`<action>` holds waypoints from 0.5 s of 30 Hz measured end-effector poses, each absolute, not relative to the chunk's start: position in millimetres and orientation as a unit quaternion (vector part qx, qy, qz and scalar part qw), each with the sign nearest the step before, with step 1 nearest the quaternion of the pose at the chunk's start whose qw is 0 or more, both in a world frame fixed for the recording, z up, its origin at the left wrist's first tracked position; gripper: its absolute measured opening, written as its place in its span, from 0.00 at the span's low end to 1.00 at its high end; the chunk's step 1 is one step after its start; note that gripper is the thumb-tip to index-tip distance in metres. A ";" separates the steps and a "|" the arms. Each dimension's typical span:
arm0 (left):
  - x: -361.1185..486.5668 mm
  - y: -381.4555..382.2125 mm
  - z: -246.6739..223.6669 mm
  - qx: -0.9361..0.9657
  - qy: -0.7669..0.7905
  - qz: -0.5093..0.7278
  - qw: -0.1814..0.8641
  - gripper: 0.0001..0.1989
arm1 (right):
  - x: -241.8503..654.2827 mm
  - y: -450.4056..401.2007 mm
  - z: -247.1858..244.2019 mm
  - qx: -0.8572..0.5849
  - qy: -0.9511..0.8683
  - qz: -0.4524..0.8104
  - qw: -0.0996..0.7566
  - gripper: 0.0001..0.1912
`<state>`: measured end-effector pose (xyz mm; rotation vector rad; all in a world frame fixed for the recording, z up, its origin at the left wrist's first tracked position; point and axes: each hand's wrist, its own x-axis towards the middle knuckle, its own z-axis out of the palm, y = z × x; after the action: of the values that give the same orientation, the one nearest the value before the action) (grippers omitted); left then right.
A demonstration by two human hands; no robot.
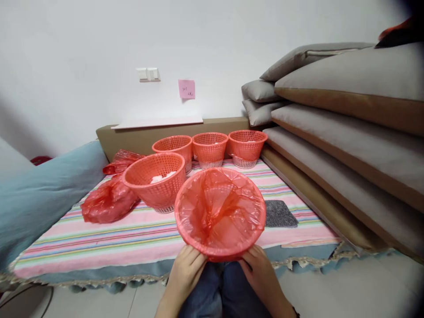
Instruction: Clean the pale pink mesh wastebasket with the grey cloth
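Observation:
A red basket (261,207) lined with a thin red plastic bag (228,216) is tilted with its opening towards me, above my knees. The bag is folded over the rim and bunched in the middle. At the rim's lower left my left hand (188,269) is closed on the edge. My right hand (260,274) grips the rim at the lower right. Behind stands another red basket (155,187) with white items inside. Filled or crumpled red plastic bags (111,201) lie to its left.
Three more red baskets, one of them at the right (247,148), stand along the back of the striped cloth (139,238). A dark grey mat (280,213) lies right of the lined basket. Grey cushions (351,79) are stacked at the right. A pink note (187,89) is on the wall.

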<state>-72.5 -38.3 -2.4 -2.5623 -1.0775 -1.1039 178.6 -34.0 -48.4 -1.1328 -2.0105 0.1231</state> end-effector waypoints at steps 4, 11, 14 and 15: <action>-78.8 -22.5 -26.5 -0.851 -0.424 -0.308 -0.022 0.13 | 173.8 -26.9 -69.0 -0.486 -0.772 0.142 0.385 0.13; -110.3 -9.9 -30.5 -0.655 -0.589 -0.445 -0.161 0.11 | 202.4 -21.2 -66.8 -0.546 -0.615 0.232 0.519 0.14; -111.1 -0.5 -11.5 -0.489 -0.607 -0.594 -0.199 0.18 | 217.1 -5.5 -43.7 -0.573 -0.455 0.263 0.629 0.19; -106.2 5.9 -4.1 -0.451 -0.585 -0.635 -0.227 0.21 | 217.6 3.5 -33.9 -0.559 -0.406 0.289 0.663 0.23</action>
<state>-106.2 5.9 -4.1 -1.6670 -2.1612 -2.3475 217.6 3.5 -33.9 -1.2635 -0.9178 0.6543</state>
